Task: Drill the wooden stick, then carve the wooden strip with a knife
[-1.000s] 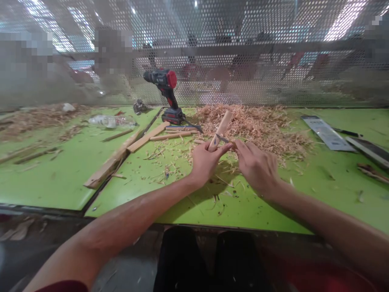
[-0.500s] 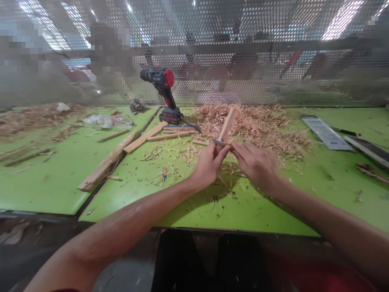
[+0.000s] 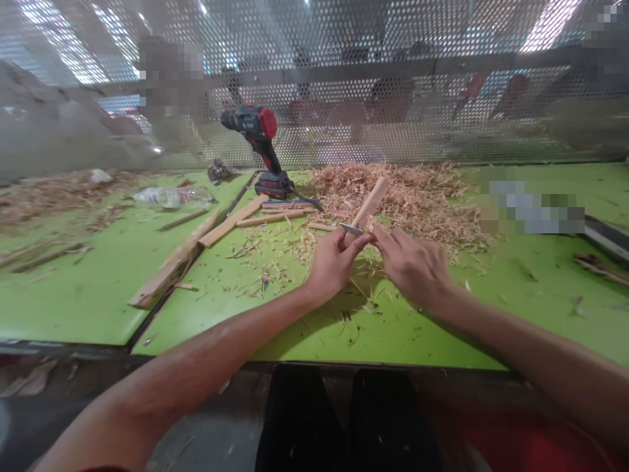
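My left hand [image 3: 333, 265] is closed round the near end of a flat wooden strip [image 3: 372, 200], which points away from me and slightly right. In my right hand [image 3: 413, 265] is a small knife [image 3: 350, 229], its thin blade lying across the strip beside my left fingers. The knife's handle is mostly hidden in my right fingers. My left thumb reaches over to the knife near my right fingertips. Wood shavings [image 3: 417, 196] are heaped just beyond both hands, and loose chips lie under them.
A cordless drill [image 3: 263, 151] stands upright behind, left of the shavings. Wooden pieces [image 3: 171, 269] lie along the table seam, near a clear plastic bottle [image 3: 171, 196]. A perforated metal screen [image 3: 344, 98] closes off the green table's [image 3: 206, 321] back. A dark flat object [image 3: 607, 239] lies far right.
The far end of the wooden strip has tipped slightly right. The knife blade has shifted a little left across it. Both hands keep their grip, and the view has moved slightly.
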### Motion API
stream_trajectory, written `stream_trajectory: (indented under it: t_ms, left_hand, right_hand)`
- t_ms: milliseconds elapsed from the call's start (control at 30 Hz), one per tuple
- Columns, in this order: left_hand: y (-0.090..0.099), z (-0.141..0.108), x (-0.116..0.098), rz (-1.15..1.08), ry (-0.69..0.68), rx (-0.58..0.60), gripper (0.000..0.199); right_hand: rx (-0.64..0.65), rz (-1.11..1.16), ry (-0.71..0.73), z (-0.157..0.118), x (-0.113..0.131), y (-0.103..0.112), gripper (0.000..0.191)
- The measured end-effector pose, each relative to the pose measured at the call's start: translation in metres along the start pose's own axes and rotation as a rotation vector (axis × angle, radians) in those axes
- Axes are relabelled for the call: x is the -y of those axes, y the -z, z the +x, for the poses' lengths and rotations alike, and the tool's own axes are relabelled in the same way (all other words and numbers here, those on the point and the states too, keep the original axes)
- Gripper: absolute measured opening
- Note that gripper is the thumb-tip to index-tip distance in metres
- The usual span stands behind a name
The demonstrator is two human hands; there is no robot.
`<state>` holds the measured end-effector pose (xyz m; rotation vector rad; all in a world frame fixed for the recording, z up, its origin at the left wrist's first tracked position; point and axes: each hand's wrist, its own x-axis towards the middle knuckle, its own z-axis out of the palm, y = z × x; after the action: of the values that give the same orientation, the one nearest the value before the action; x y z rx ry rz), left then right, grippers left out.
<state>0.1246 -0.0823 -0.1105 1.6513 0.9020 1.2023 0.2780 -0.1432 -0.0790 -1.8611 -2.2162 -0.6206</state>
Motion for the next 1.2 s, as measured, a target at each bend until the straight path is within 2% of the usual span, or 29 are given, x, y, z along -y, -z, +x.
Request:
stream_trajectory:
  t_ms: [433,800,967,1200]
  left_hand:
    - [0.0,-0.0024,-0.0049,-0.016,0.034,-0.048,0.05]
    - [0.0001,-0.0016,-0.0045,-0.083,0.084,-0.081,0.056]
    - [-0.0009,-0.0006,-0.0014,-0.136,0.122,-0.099,0.058]
    - [-0.0018,0.0009,-0.0035,-0.184,0.184,-0.1,0.064]
  right_hand:
    - [0.013,0.016,-0.028,0.0005,0.0041,0.0044,0.046]
    - [-0.035,-0.003,-0.016,0.0032,0.0067,0.0054,0.042]
    - [-0.013,-0.017,-0.042,0.0055,0.0093,0.0093,0.042]
    - [-0.049,0.02,-0.055,0.007,0.0084,0.0094,0.042]
